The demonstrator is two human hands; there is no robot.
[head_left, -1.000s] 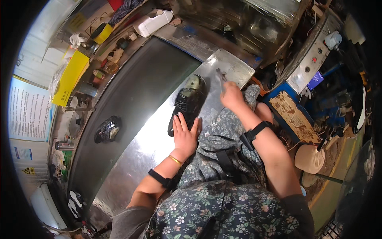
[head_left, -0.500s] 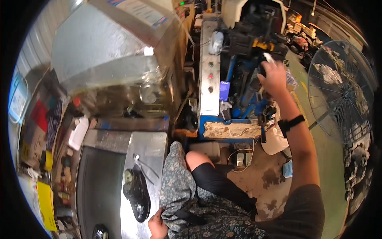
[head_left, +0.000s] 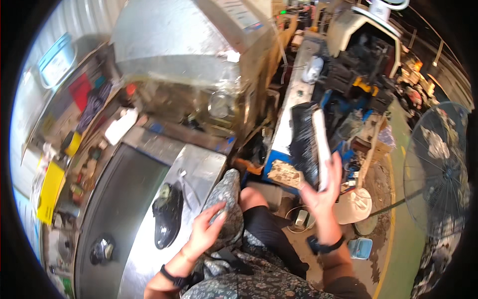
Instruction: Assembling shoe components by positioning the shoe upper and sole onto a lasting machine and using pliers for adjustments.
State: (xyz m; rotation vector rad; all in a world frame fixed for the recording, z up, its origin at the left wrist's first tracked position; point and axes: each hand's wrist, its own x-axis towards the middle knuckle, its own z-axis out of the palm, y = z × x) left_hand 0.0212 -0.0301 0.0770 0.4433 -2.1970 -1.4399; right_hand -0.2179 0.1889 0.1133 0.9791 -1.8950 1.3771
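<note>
By table edge (head_left: 209, 172) | left fingers (head_left: 213, 210) wide, clear of shoe (head_left: 167, 219) | right fingers (head_left: 336, 172) hold brush (head_left: 303, 144)

A pale corrugated wall (head_left: 92, 22) rises at upper left; green floor (head_left: 406, 259) with a yellow line (head_left: 392, 224) lies right.
</note>
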